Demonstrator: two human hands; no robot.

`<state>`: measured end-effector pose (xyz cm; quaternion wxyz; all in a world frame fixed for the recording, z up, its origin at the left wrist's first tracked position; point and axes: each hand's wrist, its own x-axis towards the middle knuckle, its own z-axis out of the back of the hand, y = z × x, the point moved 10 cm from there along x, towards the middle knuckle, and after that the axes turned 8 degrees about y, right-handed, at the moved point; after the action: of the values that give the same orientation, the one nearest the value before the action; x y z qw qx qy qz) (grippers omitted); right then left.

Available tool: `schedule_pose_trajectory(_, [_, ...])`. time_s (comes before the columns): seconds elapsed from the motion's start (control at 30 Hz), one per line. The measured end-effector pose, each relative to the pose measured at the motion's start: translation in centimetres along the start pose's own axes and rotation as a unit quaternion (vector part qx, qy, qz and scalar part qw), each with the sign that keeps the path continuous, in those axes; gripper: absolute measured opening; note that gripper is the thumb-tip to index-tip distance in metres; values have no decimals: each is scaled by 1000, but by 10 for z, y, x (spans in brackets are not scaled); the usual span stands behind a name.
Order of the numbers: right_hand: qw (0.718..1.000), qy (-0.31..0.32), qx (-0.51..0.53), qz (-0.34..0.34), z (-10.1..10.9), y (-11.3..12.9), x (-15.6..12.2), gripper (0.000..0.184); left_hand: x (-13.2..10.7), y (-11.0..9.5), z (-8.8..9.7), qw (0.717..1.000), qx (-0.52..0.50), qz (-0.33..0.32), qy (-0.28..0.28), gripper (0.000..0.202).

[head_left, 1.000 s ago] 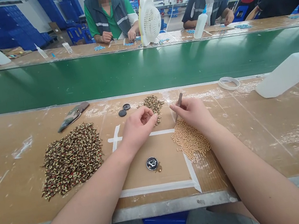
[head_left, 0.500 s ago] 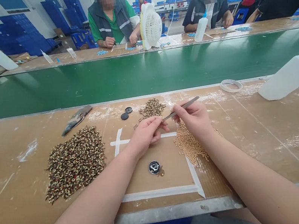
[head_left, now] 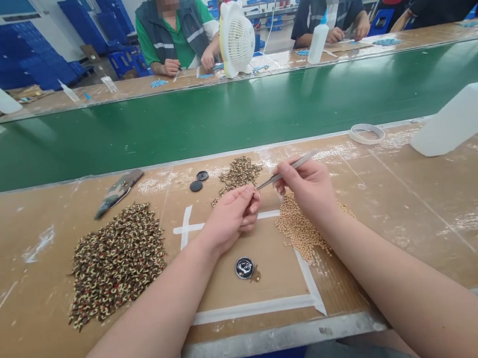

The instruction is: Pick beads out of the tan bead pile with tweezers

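My left hand (head_left: pixel 232 217) is pinched shut on a small piece that I cannot make out, over the taped square (head_left: pixel 260 307). My right hand (head_left: pixel 308 185) grips metal tweezers (head_left: pixel 286 170) whose tips point left and meet the left fingertips. A small heap of brown patterned pieces (head_left: pixel 240 172) lies just behind my hands. Tan beads (head_left: pixel 300 231) are piled under my right wrist. A round black cap (head_left: pixel 244 267) sits inside the square near me. A big heap of patterned pieces (head_left: pixel 117 260) lies to the left.
Two black discs (head_left: pixel 199 181) and a knife-like tool (head_left: pixel 118 192) lie at the back left. A tape ring (head_left: pixel 366 133) and a white bottle (head_left: pixel 462 117) are at the right. A green conveyor belt (head_left: pixel 228 116) runs behind; co-workers sit beyond it beside a white fan (head_left: pixel 236 37).
My right hand turned the tweezers from upright to pointing left at my left fingertips. My left hand shifted slightly right and closed tighter on its piece.
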<state>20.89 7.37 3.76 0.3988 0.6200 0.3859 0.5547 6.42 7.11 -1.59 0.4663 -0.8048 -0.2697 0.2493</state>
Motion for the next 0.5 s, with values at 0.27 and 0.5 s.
schedule_pose_trajectory(0.27, [999,30,-24,33,-6,14,-1,30,0,1,-1,1000,9,2,-5,36])
schedule_pose_trajectory(0.5, [998,41,-39,34,-5,13,-1,30,1,8,1,1000,4,3,3,38])
